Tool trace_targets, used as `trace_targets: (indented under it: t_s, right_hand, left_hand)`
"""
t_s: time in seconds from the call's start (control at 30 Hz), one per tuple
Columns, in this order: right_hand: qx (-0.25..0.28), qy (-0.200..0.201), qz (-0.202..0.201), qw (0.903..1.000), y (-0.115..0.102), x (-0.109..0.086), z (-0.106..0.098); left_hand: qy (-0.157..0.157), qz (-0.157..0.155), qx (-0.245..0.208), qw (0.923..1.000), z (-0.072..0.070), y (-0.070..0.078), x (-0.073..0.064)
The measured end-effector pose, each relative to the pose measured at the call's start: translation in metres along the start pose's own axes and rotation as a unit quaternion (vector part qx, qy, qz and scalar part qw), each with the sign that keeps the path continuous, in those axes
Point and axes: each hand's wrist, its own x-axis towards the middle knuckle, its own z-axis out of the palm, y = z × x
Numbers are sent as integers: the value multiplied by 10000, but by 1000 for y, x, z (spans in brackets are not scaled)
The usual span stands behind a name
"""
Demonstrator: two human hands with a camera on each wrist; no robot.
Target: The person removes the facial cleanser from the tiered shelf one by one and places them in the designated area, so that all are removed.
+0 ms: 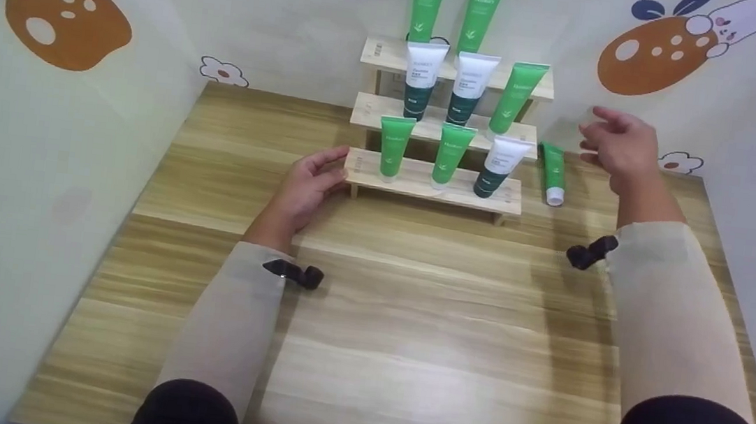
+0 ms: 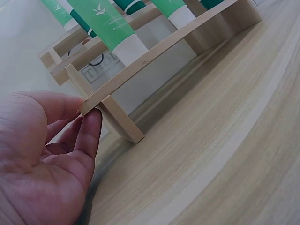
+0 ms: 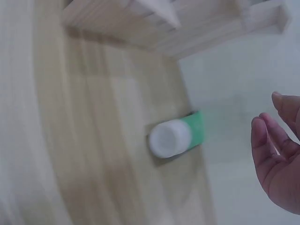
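Note:
My left hand (image 1: 310, 187) pinches the left end of the lowest step of a three-tier wooden rack (image 1: 424, 175); the left wrist view shows thumb and fingers on that board end (image 2: 96, 101). Green tubes (image 1: 453, 153) and white-and-dark-green tubes (image 1: 502, 165) stand cap-down on the three steps. To the right of the rack, one green tube (image 1: 552, 171) lies on the table, its white cap (image 3: 168, 138) toward me. My right hand (image 1: 620, 146) hovers beyond and right of that tube, fingers loosely bent, nothing between them.
The wood-grain table (image 1: 411, 300) is bounded by pale walls (image 1: 286, 20) printed with fruit, rabbits and flowers. The rack stands near the back wall. Small black devices (image 1: 294, 273) are strapped at both wrists.

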Motion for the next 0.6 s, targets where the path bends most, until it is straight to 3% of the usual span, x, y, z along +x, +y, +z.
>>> trace_targets:
  t_s: [0.33,0.6]
  right_hand:
    - [646,-176,-836,9943,-58,-36,12]
    - [840,-380,-1330,9868,-92,-51,32]
  left_hand:
    - [74,35,46,10000,1,2,-2]
    - [102,-60,118,9999,1,1,-2]
